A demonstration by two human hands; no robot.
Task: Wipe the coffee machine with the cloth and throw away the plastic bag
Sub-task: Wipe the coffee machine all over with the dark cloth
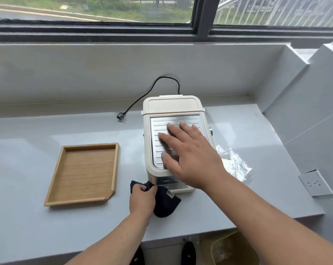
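Observation:
A cream coffee machine (171, 106) with a ribbed metal top stands on the grey counter. My right hand (190, 153) lies flat on that metal top, fingers spread, holding nothing. My left hand (142, 199) grips a dark cloth (165, 203) against the machine's front lower left corner. A crumpled clear plastic bag (236, 165) lies on the counter just right of the machine, partly hidden by my right hand.
An empty wooden tray (85, 171) sits left of the machine. The machine's black cord and plug (121, 117) trail to the back left. A wall socket (315, 182) is at the right. A bin with a yellowish liner (230, 249) stands under the counter edge (200, 232).

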